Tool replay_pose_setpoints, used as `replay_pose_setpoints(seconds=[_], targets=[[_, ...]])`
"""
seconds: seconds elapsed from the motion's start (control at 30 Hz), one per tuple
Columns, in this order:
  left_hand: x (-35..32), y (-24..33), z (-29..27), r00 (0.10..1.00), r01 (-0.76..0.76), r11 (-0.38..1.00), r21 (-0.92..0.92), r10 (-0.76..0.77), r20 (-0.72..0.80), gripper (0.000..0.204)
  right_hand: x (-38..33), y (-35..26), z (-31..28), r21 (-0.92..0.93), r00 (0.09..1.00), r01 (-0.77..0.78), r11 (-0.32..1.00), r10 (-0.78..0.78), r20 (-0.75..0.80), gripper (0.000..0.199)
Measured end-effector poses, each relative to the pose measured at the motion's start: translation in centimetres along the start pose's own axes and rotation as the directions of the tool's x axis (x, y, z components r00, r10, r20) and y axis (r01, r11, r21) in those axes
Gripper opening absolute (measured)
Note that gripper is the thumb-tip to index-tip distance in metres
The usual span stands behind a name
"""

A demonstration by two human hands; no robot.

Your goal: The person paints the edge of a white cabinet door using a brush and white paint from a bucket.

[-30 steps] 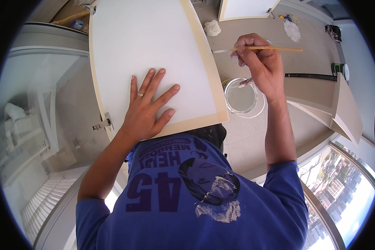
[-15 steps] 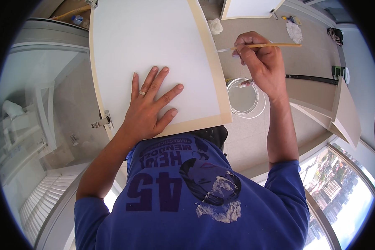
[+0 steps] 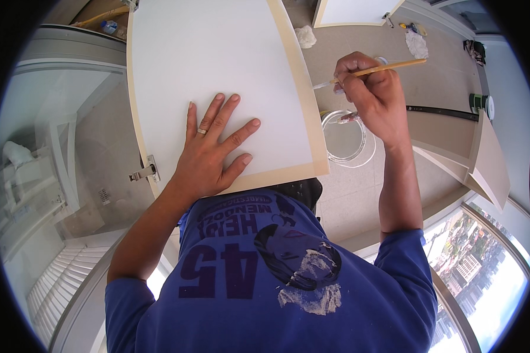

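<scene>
My left hand (image 3: pixel 213 150) lies flat with spread fingers on a white cabinet door (image 3: pixel 218 53), whose border is lined with tan masking tape (image 3: pixel 297 76). A metal hinge (image 3: pixel 144 169) sticks out of the door's left edge. Off the right edge, my right hand (image 3: pixel 376 91) pinches a slim paintbrush (image 3: pixel 388 66) with a wooden handle. Its white-coated bristles are at the door's right side edge; whether they touch it I cannot tell. Below that hand stands a round white paint bucket (image 3: pixel 344 144), with another brush (image 3: pixel 348 117), paint-smeared, across its rim.
Another taped white panel (image 3: pixel 350 12) lies at the top. Crumpled white cloths (image 3: pixel 305 37) are on the tiled floor. At the right are leaning beige boards (image 3: pixel 483 159) and a green-and-white can (image 3: pixel 483 105). Glass panes (image 3: pixel 59 123) stand at the left, and a window (image 3: pixel 474 265) is at lower right.
My right hand with the paintbrush has moved slightly nearer and to the right along the door's edge, and the handle tilts more. My left hand stays in place.
</scene>
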State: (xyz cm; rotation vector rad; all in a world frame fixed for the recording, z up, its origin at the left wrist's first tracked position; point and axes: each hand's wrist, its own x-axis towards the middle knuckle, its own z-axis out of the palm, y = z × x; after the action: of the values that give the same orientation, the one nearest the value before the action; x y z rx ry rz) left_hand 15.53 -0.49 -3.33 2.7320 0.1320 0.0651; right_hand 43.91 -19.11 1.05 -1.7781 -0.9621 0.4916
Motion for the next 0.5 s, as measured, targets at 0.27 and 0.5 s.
replay_pose_setpoints(seconds=[0.27,0.5], targets=[[0.0,0.1,-0.1,1.0,-0.001,1.0,-0.004,0.001,-0.003,0.054,1.0,0.2,0.3,-0.043,0.998,-0.05,0.998,0.049,-0.028,0.015],[0.0,0.0,0.0,1.0,-0.003,1.0,-0.005,0.003,-0.006,0.055,1.5,1.0,0.8,-0.003,0.997,0.016,1.0,-0.017,-0.069,0.018]])
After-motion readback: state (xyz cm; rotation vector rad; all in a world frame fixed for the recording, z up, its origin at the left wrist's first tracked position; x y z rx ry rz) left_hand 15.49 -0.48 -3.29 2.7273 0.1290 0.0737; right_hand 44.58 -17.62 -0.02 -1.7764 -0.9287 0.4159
